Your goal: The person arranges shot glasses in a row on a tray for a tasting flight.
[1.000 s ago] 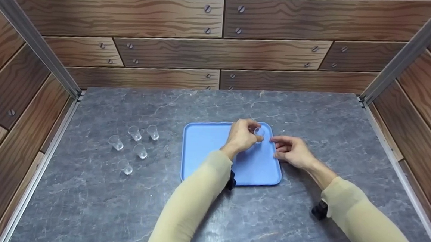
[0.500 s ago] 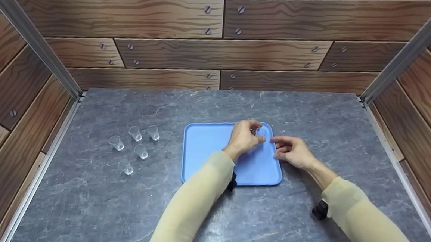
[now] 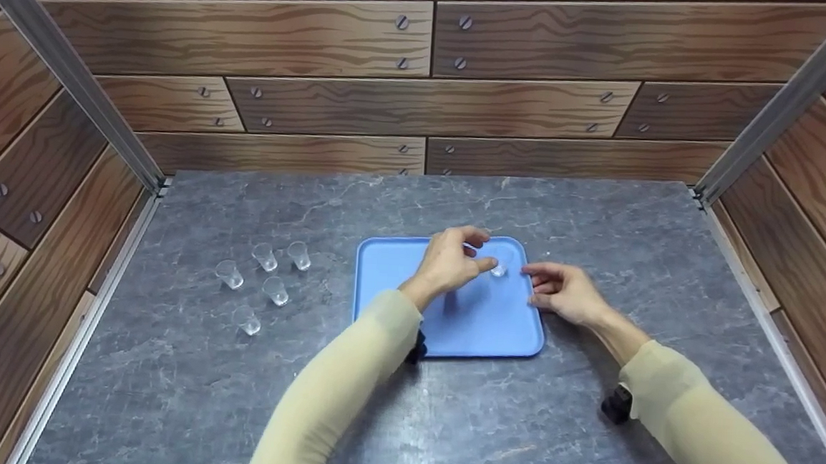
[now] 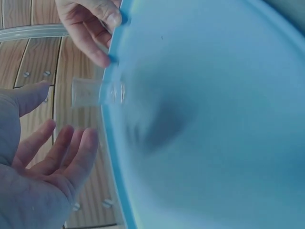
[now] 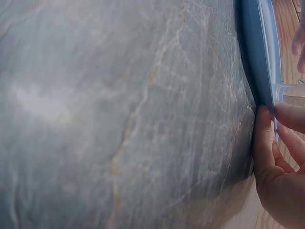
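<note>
A small clear plastic cup (image 3: 498,267) stands upright near the far right corner of the blue tray (image 3: 482,329). My left hand (image 3: 450,263) is just left of the cup, thumb and fingers spread. In the left wrist view, a gap shows between that hand (image 4: 43,157) and the cup (image 4: 97,92). At the tray's right side, my right hand (image 3: 567,293) holds the rim with thumb and fingertips. The right wrist view shows the right hand's fingers (image 5: 263,143) against the tray edge (image 5: 257,52).
Several more clear cups (image 3: 275,292) stand in a loose group on the grey marbled table (image 3: 181,390), left of the tray. Wood-patterned walls (image 3: 324,40) and metal rails (image 3: 758,102) enclose the table at the back and sides.
My left hand has let go of the cup and drawn back to the left, leaving it on the tray. The right hand stays at the rim.
</note>
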Action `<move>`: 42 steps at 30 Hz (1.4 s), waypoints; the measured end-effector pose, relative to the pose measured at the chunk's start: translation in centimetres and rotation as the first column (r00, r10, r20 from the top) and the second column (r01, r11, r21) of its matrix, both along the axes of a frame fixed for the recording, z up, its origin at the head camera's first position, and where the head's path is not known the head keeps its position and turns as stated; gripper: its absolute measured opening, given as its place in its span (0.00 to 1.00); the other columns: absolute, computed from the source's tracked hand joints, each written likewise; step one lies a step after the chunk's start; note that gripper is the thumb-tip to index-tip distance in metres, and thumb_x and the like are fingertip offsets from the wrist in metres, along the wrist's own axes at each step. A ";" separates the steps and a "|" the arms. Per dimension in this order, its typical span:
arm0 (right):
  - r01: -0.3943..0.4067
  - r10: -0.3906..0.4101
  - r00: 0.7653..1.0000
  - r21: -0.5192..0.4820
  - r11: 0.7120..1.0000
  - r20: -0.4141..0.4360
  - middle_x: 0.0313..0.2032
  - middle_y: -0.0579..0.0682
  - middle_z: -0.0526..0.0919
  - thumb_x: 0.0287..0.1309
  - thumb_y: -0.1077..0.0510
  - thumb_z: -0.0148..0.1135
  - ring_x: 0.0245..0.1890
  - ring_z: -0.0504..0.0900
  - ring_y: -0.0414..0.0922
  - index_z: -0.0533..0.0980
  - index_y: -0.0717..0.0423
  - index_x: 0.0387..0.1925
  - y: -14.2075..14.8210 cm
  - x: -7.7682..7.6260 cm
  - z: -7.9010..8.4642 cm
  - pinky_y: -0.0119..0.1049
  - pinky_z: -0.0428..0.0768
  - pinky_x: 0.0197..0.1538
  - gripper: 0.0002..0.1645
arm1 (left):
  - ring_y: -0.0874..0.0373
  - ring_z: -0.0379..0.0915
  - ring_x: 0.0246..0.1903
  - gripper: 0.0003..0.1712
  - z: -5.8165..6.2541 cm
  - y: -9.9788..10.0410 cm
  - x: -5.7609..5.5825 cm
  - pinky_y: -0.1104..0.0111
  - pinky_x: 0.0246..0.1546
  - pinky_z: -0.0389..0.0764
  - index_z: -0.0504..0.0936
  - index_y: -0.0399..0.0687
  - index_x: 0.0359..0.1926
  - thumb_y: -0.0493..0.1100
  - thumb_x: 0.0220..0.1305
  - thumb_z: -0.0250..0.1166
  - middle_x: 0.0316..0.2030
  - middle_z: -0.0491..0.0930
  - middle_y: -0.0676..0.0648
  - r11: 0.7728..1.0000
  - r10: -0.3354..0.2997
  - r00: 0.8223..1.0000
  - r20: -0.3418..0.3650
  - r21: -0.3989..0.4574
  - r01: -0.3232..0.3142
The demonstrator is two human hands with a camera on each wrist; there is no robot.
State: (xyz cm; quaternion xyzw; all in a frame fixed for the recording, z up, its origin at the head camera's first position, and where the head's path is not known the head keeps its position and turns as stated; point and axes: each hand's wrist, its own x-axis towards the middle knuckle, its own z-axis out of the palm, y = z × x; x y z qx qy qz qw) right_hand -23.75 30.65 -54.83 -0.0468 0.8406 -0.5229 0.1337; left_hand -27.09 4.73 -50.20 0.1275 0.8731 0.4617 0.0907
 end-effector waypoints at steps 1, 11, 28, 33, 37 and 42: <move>0.001 -0.001 1.000 0.008 1.000 0.000 0.52 0.64 0.86 0.64 0.73 0.73 0.41 0.84 0.37 0.77 0.72 0.73 0.1 0.0 0.0 0.26 0.88 0.40 0.35 | 0.47 0.88 0.61 0.26 0.1 -0.4 0.1 0.56 0.63 0.90 0.88 0.45 0.67 0.47 0.73 0.78 0.62 0.91 0.41 1.000 -0.009 1.000 -0.001 -0.002 0.009; -0.004 0.004 1.000 -0.022 1.000 -0.010 0.50 0.62 0.86 0.63 0.74 0.74 0.41 0.83 0.35 0.77 0.74 0.71 0.1 0.0 -0.1 0.24 0.88 0.41 0.35 | 0.41 0.89 0.61 0.26 1.0 -6.5 1.2 0.52 0.65 0.90 0.87 0.39 0.65 0.45 0.71 0.78 0.62 0.90 0.37 0.994 -0.108 0.994 -0.015 0.023 0.109; -0.006 0.006 1.000 0.007 1.000 -0.012 0.52 0.65 0.86 0.63 0.73 0.74 0.42 0.83 0.37 0.77 0.72 0.72 0.0 0.0 0.0 0.24 0.87 0.42 0.35 | 0.46 0.91 0.54 0.21 4.6 -19.8 3.6 0.52 0.61 0.90 0.90 0.42 0.60 0.43 0.70 0.77 0.55 0.93 0.38 0.999 -0.031 0.998 -0.062 0.018 0.033; 0.003 -0.003 1.000 0.004 1.000 -0.014 0.52 0.65 0.86 0.62 0.73 0.75 0.42 0.83 0.36 0.78 0.72 0.71 -0.2 0.0 0.0 0.24 0.87 0.42 0.35 | 0.47 0.91 0.51 0.19 5.2 -23.5 4.5 0.51 0.60 0.90 0.91 0.41 0.58 0.42 0.70 0.78 0.52 0.94 0.38 0.999 -0.026 0.995 -0.095 -0.029 0.024; -0.006 0.006 1.000 -0.003 1.000 -0.030 0.51 0.67 0.87 0.62 0.74 0.75 0.41 0.84 0.35 0.77 0.74 0.71 -0.1 0.0 0.0 0.23 0.86 0.41 0.35 | 0.48 0.90 0.52 0.18 5.2 -26.4 5.4 0.51 0.61 0.91 0.91 0.41 0.58 0.41 0.70 0.78 0.51 0.94 0.39 0.997 -0.035 0.994 -0.101 -0.076 0.028; -0.014 0.013 0.999 -0.006 1.000 -0.037 0.50 0.66 0.87 0.62 0.74 0.74 0.40 0.84 0.34 0.77 0.76 0.71 -0.1 0.1 0.0 0.23 0.86 0.40 0.35 | 0.46 0.90 0.55 0.20 5.0 -29.9 6.2 0.59 0.60 0.92 0.91 0.42 0.59 0.40 0.68 0.79 0.55 0.93 0.39 0.994 -0.039 0.996 -0.077 -0.105 0.031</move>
